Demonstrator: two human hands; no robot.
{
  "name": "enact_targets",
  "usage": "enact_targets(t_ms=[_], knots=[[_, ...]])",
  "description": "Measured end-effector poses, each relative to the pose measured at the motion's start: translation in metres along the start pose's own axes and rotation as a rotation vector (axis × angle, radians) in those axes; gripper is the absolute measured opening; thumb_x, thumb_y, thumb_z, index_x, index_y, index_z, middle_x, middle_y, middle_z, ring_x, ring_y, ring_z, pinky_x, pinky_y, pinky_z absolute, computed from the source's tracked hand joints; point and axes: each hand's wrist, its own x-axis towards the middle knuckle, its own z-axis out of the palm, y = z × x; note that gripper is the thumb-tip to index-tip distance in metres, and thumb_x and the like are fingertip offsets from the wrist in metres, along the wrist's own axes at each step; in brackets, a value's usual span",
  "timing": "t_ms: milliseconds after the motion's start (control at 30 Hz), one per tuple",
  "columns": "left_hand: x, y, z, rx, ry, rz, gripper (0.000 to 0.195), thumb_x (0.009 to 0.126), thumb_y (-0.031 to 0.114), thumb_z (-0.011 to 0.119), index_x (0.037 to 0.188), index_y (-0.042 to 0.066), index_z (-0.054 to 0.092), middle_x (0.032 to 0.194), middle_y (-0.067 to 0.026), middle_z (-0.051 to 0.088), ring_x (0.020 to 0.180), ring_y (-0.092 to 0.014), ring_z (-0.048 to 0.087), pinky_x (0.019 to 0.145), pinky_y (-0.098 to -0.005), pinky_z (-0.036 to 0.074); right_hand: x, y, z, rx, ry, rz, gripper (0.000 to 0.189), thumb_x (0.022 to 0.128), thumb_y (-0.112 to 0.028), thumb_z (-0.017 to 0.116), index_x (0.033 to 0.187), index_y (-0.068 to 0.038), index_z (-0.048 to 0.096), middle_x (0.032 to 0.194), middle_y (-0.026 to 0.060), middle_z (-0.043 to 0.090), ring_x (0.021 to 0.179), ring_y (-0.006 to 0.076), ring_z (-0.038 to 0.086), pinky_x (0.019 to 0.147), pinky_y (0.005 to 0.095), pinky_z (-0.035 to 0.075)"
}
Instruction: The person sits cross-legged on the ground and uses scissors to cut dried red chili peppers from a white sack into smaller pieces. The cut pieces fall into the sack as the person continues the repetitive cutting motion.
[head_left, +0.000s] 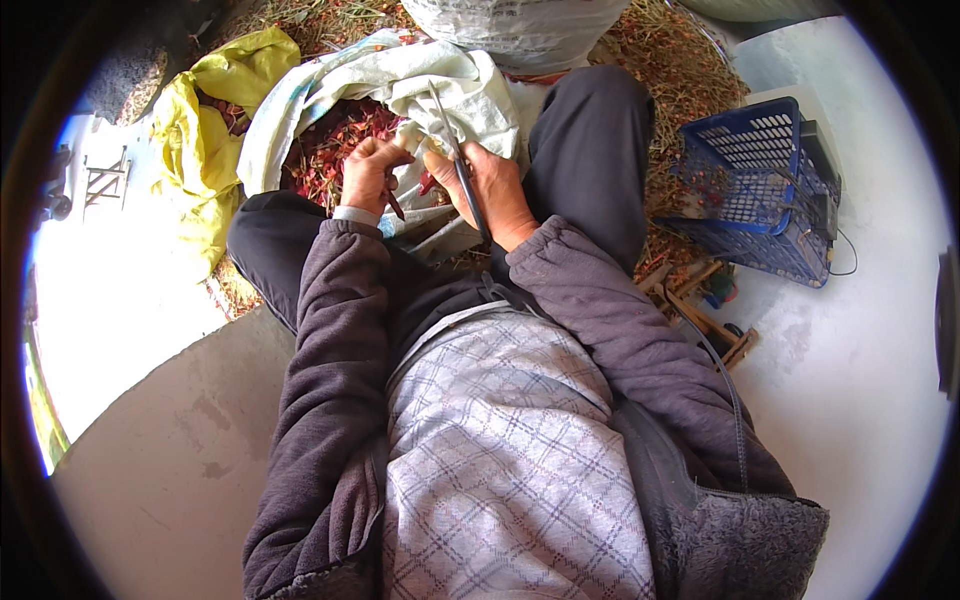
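Observation:
My left hand (367, 176) is over the mouth of a white woven sack (262, 146), its fingers pinched around a small dark reddish-brown piece (396, 205) that pokes out below them. What that piece is, I cannot tell. Inside the sack lies a heap of dark red dried plant pieces (319, 169). My right hand (491, 184) grips a slim knife-like tool (466, 184) by its dark handle. The narrow metal blade points up and away from me, over the sack's folded edge. A small gap separates the two hands.
A yellow woven sack (187, 150) slumps at the left. Beyond stands a full white printed sack (517, 34). Dried stalks with orange bits (675, 60) cover the floor. On the right are a blue plastic crate (757, 195) and pieces of wood (697, 281).

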Motion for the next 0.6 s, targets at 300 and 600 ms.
enact_targets(t_ms=[300, 600], knots=[[0.044, -0.084, 0.004, 1.179, -0.076, 0.484, 0.041, 0.092, 0.042, 0.059, 0.107, 0.004, 0.058, 0.085, -0.0213, 0.07, 0.079, -0.04, 0.069, 0.066, -0.0505, 0.054, -0.006, -0.004, 0.0, 0.045, -0.084, -0.098, 0.052, 0.094, -0.051, 0.062, 0.084, 0.0, 0.06, 0.068, 0.0238, 0.063, 0.068, 0.0452, 0.064, 0.061, 0.0479, 0.05], [0.033, -0.058, 0.009, 1.147, 0.037, 0.389, 0.031, 0.085, 0.037, 0.068, 0.096, 0.009, 0.072, 0.087, -0.0159, 0.073, 0.085, -0.034, 0.071, 0.075, -0.0429, 0.055, -0.001, -0.004, 0.001, 0.1, -0.053, 0.035, 0.049, 0.095, -0.049, 0.063, 0.083, -0.002, 0.061, 0.07, 0.0172, 0.064, 0.065, 0.0368, 0.065, 0.061, 0.0419, 0.051]])
